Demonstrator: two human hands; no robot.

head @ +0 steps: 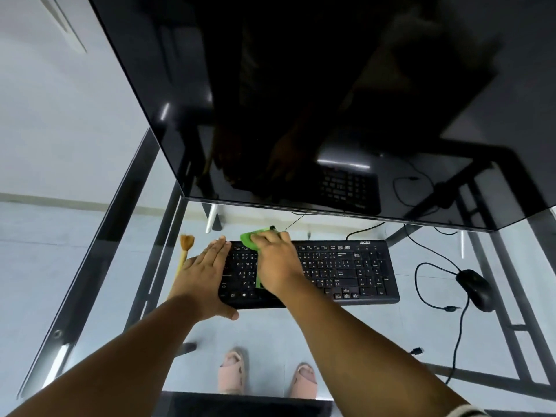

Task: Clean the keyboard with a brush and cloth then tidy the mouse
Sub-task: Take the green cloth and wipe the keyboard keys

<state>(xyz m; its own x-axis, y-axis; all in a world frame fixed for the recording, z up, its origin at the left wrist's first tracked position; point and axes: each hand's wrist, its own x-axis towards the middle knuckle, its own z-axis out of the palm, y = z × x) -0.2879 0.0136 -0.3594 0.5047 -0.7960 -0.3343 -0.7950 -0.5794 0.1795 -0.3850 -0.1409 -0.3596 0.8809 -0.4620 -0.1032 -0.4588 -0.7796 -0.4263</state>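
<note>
A black keyboard [346, 269] lies on a glass desk [331, 332]. My right hand [278, 263] presses a green cloth [249, 238] onto the keys left of the keyboard's middle; the cloth sticks out past the fingers at the far edge. My left hand [204, 275] lies flat with fingers together on the keyboard's left end, the thumb against its near edge. A wooden-handled brush [185, 248] with brown bristles lies on the glass just left of that hand. A black wired mouse [475, 288] sits to the right of the keyboard.
A large dark monitor [301, 100] hangs over the far side of the desk. The mouse cable [421, 284] loops across the glass at the right. Through the glass I see the black desk frame [511, 296] and two feet in pink sandals [264, 374].
</note>
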